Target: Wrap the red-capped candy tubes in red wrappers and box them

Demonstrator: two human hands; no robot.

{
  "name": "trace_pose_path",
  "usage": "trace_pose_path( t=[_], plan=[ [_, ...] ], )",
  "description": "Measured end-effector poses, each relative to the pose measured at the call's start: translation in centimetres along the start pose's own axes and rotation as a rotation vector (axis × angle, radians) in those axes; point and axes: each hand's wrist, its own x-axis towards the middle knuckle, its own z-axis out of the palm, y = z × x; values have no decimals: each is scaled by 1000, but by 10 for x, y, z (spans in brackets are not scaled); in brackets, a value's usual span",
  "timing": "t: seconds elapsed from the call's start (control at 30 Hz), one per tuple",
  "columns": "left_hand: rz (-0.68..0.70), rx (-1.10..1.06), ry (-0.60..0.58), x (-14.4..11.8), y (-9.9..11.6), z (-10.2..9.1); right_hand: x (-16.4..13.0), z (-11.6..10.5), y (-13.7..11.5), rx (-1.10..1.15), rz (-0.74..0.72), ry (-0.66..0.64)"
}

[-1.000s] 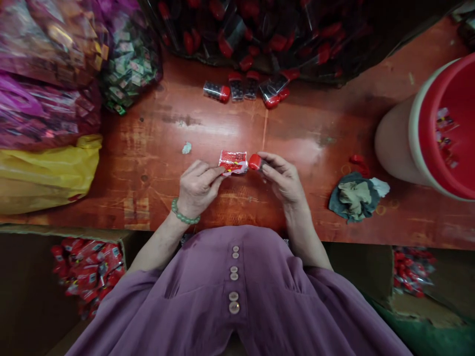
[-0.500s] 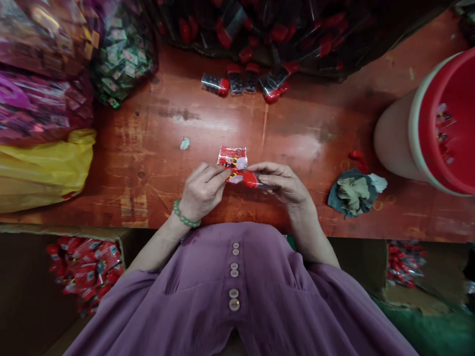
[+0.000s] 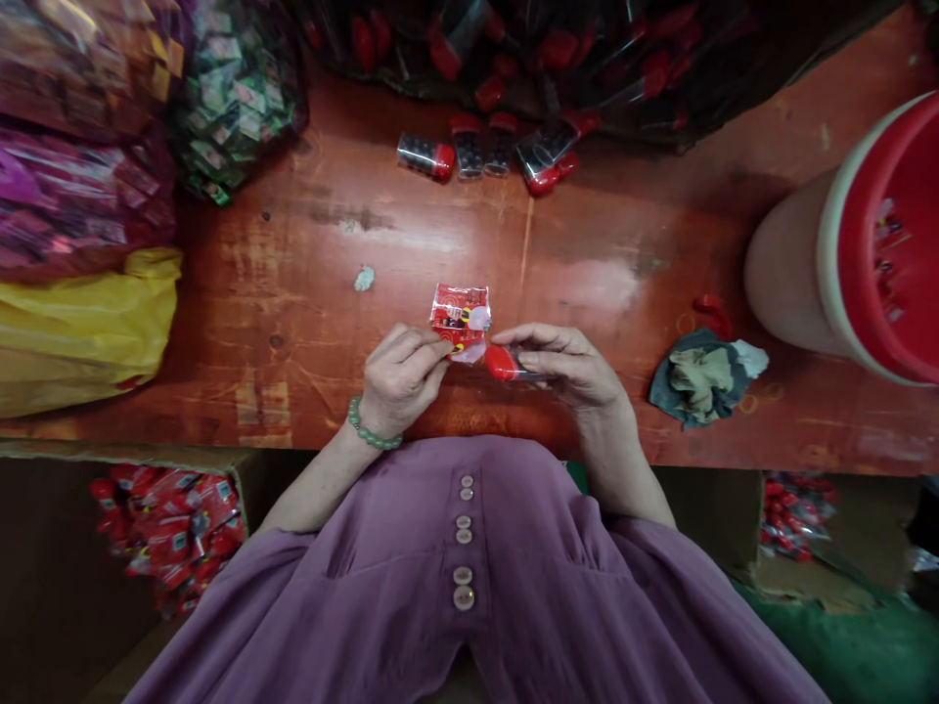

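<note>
My left hand [image 3: 403, 376], with a green bead bracelet at the wrist, pinches the lower left edge of a small red printed packet [image 3: 459, 305]. Yellow and black figures and pale patches show on the packet's front. In my right hand [image 3: 576, 362] lies a small clear bottle with a red cap [image 3: 503, 363], its cap pointing left toward the packet. Fingers cover most of the bottle's body. A narrow gap separates cap and packet.
Similar red-capped bottles [image 3: 425, 156] lie at the back of the table before a dark heap. Filled bags [image 3: 88, 323] stand at left. On the right are a crumpled cloth [image 3: 696, 376] and a white bucket [image 3: 792, 264] with a red basin. Boxes of red packs [image 3: 172, 533] sit below the edge.
My left hand has shifted slightly down and left along the packet, showing more of it. The bottle in my right hand has moved slightly right and down, away from the packet.
</note>
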Motion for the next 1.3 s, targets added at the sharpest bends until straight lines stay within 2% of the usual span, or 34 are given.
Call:
trace_pose_path(
  t=[0.37, 0.53, 0.7, 0.9, 1.1, 1.2, 1.3],
  plan=[
    [115, 11, -72, -5, -1, -4, 13, -8, 3, -24, 38, -69],
    [164, -7, -86, -5, -3, -4, 22, -13, 7, -36, 106, -94],
    [177, -21, -74, -7, -5, -3, 23, -10, 10, -120, 158, -82],
    [249, 87, -85, -3, -3, -1, 17, 3, 12, -251, 51, -11],
    [358, 46, -75, 3, -8, 2, 8, 21, 20, -554, -243, 146],
    [255, -42, -119, -1, -11, -1, 4, 26, 25, -539, -271, 149],
    [-65, -180, -45, -11, -6, -5, 0, 30, 31, -473, -291, 200]
  ],
)
